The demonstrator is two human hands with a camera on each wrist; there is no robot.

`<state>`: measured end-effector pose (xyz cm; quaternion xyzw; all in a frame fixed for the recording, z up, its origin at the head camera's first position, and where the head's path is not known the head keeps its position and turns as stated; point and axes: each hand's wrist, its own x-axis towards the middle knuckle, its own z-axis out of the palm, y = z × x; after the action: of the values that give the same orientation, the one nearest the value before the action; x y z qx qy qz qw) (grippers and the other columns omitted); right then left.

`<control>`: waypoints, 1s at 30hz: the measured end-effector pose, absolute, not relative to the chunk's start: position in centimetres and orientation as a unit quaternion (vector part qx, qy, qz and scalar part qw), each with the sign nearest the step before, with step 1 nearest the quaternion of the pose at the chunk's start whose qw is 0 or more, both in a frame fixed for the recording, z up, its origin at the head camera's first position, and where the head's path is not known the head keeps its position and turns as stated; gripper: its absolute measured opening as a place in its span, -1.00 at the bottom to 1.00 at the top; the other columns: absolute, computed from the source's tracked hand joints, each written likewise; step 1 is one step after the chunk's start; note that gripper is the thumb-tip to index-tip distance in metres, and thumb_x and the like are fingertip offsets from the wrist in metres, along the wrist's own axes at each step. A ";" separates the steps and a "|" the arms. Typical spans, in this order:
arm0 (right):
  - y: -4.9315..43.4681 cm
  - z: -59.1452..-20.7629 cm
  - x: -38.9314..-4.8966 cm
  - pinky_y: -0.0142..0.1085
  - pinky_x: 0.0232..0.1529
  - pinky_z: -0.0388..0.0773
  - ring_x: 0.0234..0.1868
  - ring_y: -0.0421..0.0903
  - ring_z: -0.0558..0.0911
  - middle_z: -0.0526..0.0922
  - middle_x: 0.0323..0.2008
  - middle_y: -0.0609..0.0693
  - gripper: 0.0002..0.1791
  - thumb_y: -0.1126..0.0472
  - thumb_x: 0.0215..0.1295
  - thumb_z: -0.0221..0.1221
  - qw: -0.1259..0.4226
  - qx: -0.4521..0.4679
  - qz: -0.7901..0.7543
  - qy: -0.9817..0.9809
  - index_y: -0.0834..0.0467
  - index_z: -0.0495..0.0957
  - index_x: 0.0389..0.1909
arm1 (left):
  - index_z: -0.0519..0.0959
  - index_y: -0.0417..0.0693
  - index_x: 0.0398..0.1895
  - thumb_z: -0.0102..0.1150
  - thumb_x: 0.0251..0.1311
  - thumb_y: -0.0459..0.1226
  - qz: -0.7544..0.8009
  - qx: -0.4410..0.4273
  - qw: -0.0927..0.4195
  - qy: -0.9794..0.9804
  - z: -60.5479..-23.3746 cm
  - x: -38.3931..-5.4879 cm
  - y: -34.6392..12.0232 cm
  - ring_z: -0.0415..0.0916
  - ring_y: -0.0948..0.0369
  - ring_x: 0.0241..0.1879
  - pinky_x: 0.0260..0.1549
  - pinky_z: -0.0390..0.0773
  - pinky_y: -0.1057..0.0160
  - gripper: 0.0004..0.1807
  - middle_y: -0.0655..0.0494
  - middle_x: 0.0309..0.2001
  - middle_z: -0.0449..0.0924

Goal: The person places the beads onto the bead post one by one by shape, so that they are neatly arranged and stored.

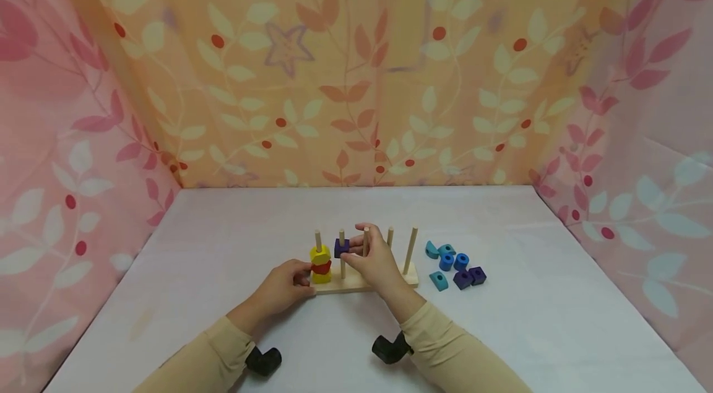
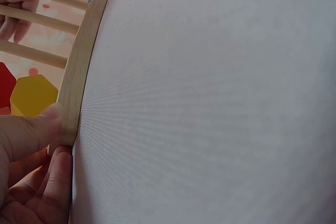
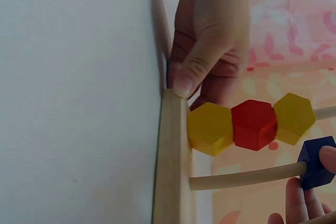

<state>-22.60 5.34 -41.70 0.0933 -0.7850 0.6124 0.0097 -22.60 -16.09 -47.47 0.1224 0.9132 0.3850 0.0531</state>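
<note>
My right hand [image 1: 375, 257] pinches a dark purple cube [image 1: 342, 249] by its side, and the second peg [image 3: 247, 177] from the left passes into the cube's hole. The cube sits high on that peg, above the base. My left hand [image 1: 281, 288] grips the left end of the wooden base [image 2: 79, 72], thumb on top and fingers against its end. On the leftmost peg, a red hexagonal bead [image 3: 254, 124] is stacked between a lower yellow hexagonal bead [image 3: 210, 128] and an upper yellow hexagonal bead [image 3: 294, 118]. The other pegs carry no beads.
Right of the base lie loose beads: teal half-round pieces [image 1: 439, 281], blue cylinders [image 1: 461, 262] and purple cubes [image 1: 477, 275]. They rest on a white-covered table [image 1: 529, 319]. Patterned cloth [image 1: 356, 102] hangs behind and along both sides. Black wrist devices [image 1: 390, 349] hang beneath the sleeves.
</note>
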 end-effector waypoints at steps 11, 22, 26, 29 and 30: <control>5.5 -43.2 -22.8 -0.27 -0.18 0.52 -0.20 -0.04 0.61 0.59 -0.26 0.10 -0.68 0.34 0.00 0.32 -0.006 0.089 0.595 -0.799 0.27 0.44 -0.23 | 0.54 -0.11 -0.01 0.38 -0.08 -0.27 0.383 0.129 0.051 0.913 -47.5 -22.7 -16.1 0.39 0.31 -0.37 -0.35 0.43 0.33 -0.52 0.22 -0.30 0.46; 5.4 -44.4 -22.5 -0.21 -0.12 0.49 -0.19 -0.04 0.57 0.57 -0.26 0.05 -0.68 0.34 0.00 0.32 -0.033 0.062 0.564 -0.823 0.23 0.45 -0.22 | 0.54 -0.14 -0.01 0.38 -0.09 -0.29 0.381 0.133 0.046 0.914 -47.4 -22.6 -16.1 0.39 0.31 -0.36 -0.34 0.44 0.32 -0.52 0.20 -0.29 0.47; 5.5 -44.8 -22.5 -0.22 -0.16 0.49 -0.24 -0.10 0.55 0.56 -0.28 0.01 -0.70 0.32 0.00 0.32 -0.036 0.051 0.552 -0.831 0.20 0.46 -0.24 | 0.53 -0.12 -0.01 0.37 -0.08 -0.27 0.379 0.129 0.050 0.915 -47.2 -22.5 -16.1 0.39 0.30 -0.36 -0.34 0.44 0.30 -0.52 0.21 -0.31 0.46; 5.6 -45.0 -22.5 -0.23 -0.19 0.49 -0.27 -0.12 0.54 0.55 -0.29 0.00 -0.71 0.33 0.00 0.31 -0.038 0.055 0.546 -0.835 0.18 0.46 -0.25 | 0.52 -0.12 0.00 0.37 -0.07 -0.26 0.377 0.122 0.051 0.917 -47.1 -22.4 -16.0 0.39 0.29 -0.37 -0.33 0.44 0.29 -0.52 0.21 -0.33 0.46; 5.6 -45.1 -22.5 -0.23 -0.19 0.49 -0.27 -0.11 0.54 0.55 -0.29 0.01 -0.72 0.33 0.01 0.31 -0.038 0.056 0.544 -0.836 0.18 0.46 -0.25 | 0.52 -0.12 0.00 0.37 -0.07 -0.26 0.377 0.120 0.051 0.917 -47.1 -22.4 -15.9 0.39 0.28 -0.37 -0.33 0.43 0.28 -0.52 0.21 -0.34 0.46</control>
<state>-22.51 5.62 -45.08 0.0560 -0.8363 0.5442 -0.0377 -22.43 -15.95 -47.07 0.1195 0.9171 0.3769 0.0514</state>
